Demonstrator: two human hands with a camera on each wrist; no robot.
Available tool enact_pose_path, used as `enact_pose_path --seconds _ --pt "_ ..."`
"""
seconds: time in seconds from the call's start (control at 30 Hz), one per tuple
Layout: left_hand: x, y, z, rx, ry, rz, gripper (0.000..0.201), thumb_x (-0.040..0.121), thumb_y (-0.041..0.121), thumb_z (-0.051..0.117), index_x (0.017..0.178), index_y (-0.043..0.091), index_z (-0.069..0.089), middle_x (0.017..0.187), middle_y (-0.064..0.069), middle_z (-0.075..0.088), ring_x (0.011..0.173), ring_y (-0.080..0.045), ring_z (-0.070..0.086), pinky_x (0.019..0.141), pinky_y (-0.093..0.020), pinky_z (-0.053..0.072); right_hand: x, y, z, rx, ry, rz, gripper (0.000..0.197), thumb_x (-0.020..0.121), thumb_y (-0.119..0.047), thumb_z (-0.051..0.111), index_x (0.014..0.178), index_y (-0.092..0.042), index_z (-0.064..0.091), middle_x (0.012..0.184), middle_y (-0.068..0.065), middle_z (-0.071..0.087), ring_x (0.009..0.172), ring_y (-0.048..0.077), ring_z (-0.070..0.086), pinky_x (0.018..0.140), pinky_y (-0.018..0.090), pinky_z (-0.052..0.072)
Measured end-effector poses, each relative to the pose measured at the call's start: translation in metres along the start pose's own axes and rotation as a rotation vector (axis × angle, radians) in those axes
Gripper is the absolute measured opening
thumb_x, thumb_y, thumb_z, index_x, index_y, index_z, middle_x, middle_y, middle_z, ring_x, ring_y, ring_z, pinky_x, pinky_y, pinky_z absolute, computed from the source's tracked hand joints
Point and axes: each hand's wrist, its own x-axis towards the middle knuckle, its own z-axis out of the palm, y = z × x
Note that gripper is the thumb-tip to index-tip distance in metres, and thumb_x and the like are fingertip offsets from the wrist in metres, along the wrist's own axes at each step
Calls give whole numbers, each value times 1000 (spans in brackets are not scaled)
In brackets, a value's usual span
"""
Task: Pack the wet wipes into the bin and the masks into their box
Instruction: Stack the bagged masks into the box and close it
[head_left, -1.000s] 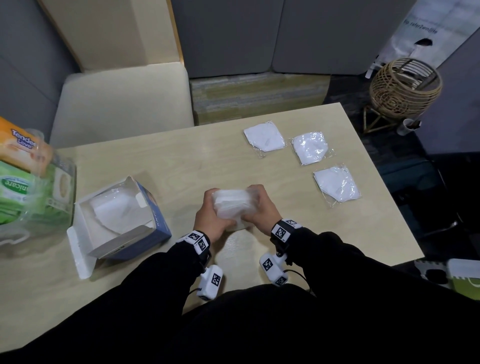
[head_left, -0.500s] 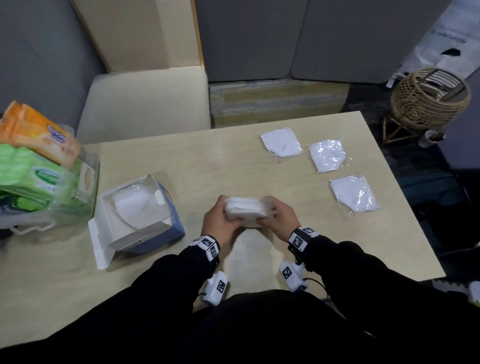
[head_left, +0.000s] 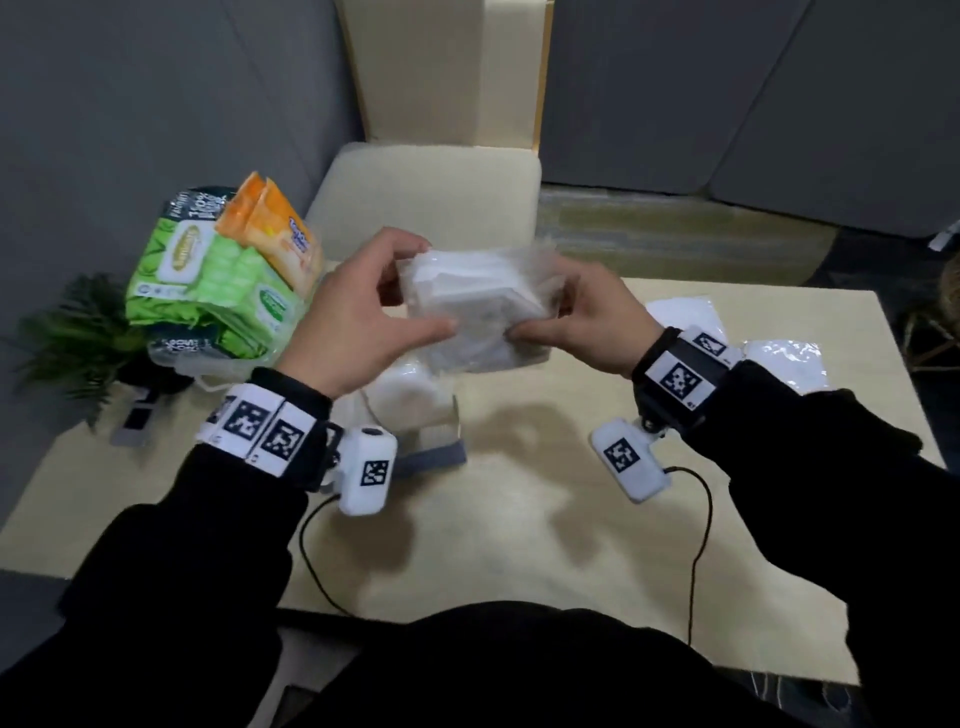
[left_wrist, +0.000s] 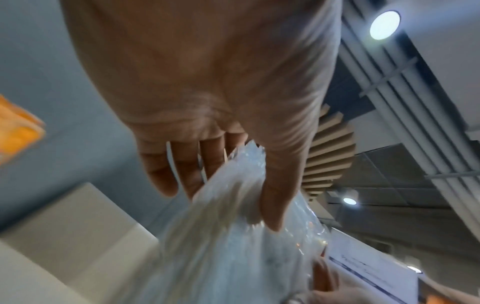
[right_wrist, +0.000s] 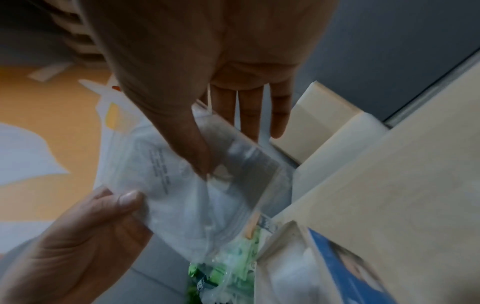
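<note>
I hold a stack of plastic-wrapped white masks (head_left: 478, 301) in the air between both hands. My left hand (head_left: 431, 286) pinches its left end between thumb and fingers, and my right hand (head_left: 540, 301) pinches the right end. The stack (left_wrist: 233, 236) (right_wrist: 197, 195) hangs just above the open blue-and-white mask box (head_left: 431, 421) (right_wrist: 337, 267), which my left wrist partly hides. Green and orange wet wipes packs (head_left: 223, 280) stand piled in a clear bin (head_left: 208, 364) at the table's far left. Two loose wrapped masks (head_left: 680, 312) (head_left: 784, 358) lie behind my right wrist.
A beige chair (head_left: 431, 197) stands behind the table (head_left: 519, 519). A green plant (head_left: 67, 332) and a small black object (head_left: 140, 410) sit left of the bin. Camera cables hang from both wrists over the near part of the tabletop.
Both hands have lifted the mask stack off the table and carried it left, over the box. The head view has swung left, so the bin now sits nearer the middle.
</note>
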Motion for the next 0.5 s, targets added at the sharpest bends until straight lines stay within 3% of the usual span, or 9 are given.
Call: enact_pose_path --seconds 0.03,0.1,0.2,0.33,0.43,0.5 --pt "1 -10 -17 30 3 -24 56 66 32 93 113 30 62 105 5 73 96 -21 71 89 -44 60 13 -5 13 -21 -36 -9 43 71 -23 90 102 -44 69 103 -4 78 97 18 75 87 37 59" --pt "-1 -32 -40 105 14 -68 53 64 30 96 106 29 63 97 8 72 87 -17 70 84 -41 59 33 -9 40 -84 -103 -10 34 68 -30 88 90 -46 68 94 -8 77 89 15 74 81 39 59" --pt "-9 -76 -47 211 11 -119 54 62 27 98 102 28 62 96 11 71 89 -12 68 82 -35 57 48 4 78 -144 -168 61 36 70 -20 91 81 -41 64 81 -16 70 74 4 65 72 29 50" --pt "-19 -127 -39 215 -29 -183 51 61 31 97 100 34 63 96 10 72 88 -14 69 81 -40 60 47 31 114 -138 -266 158 40 69 -14 93 98 -31 71 91 -12 74 81 3 69 78 27 53" --pt "-22 -149 -36 234 -58 -199 50 64 31 94 104 33 64 98 9 69 92 -14 67 85 -38 59 45 39 127 -231 -315 173 48 74 -19 92 116 -25 71 97 -8 72 82 1 63 70 12 43" --pt "-21 -159 -38 237 -71 -192 48 67 30 93 106 33 65 99 7 68 91 -14 68 85 -37 59 46 40 130 -258 -338 166 46 76 -22 90 119 -22 71 97 -6 74 80 1 64 67 8 42"
